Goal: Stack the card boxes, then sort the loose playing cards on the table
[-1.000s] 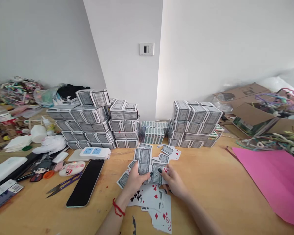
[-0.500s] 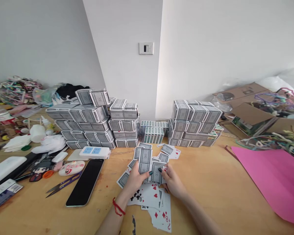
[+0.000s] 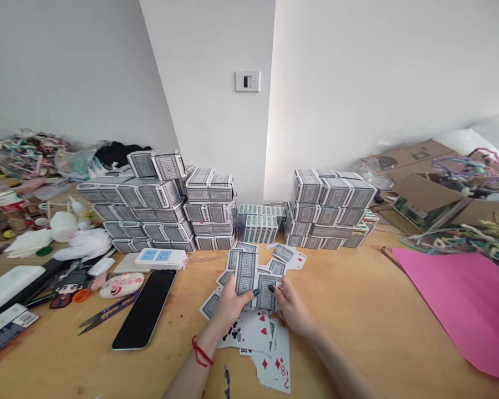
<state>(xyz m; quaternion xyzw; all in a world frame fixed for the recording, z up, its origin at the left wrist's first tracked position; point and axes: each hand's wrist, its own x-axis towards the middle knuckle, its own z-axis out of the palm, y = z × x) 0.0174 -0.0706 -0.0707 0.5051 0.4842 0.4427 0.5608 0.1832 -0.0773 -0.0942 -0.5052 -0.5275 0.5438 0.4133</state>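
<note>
Fingers (image 3: 250, 295) of the left hand (image 3: 228, 303) are clamped on a thin packet of cards (image 3: 245, 272), held back-up just above the middle of the desk (image 3: 357, 327). Beside it, the right hand (image 3: 293, 313) has its fingertips pinched together on another back-up card (image 3: 266, 291), which touches the packet's right edge. By the look of it, the gathering has barely begun, and only a few cards sit in the grip. Most lie loose: a spread of face-up cards (image 3: 270, 354) under and near the wrists, hearts, diamonds and a ten of clubs among them, and a scatter of face-down cards (image 3: 285, 254) just beyond the hands. Far behind, boxed decks (image 3: 158, 213) are stacked in walls at left and right, with a low row between them. A phone (image 3: 145, 316) and scissors (image 3: 108, 315) lie to the near left, well apart from the cards. A pink sheet (image 3: 461, 305) covers the desk at right.
</note>
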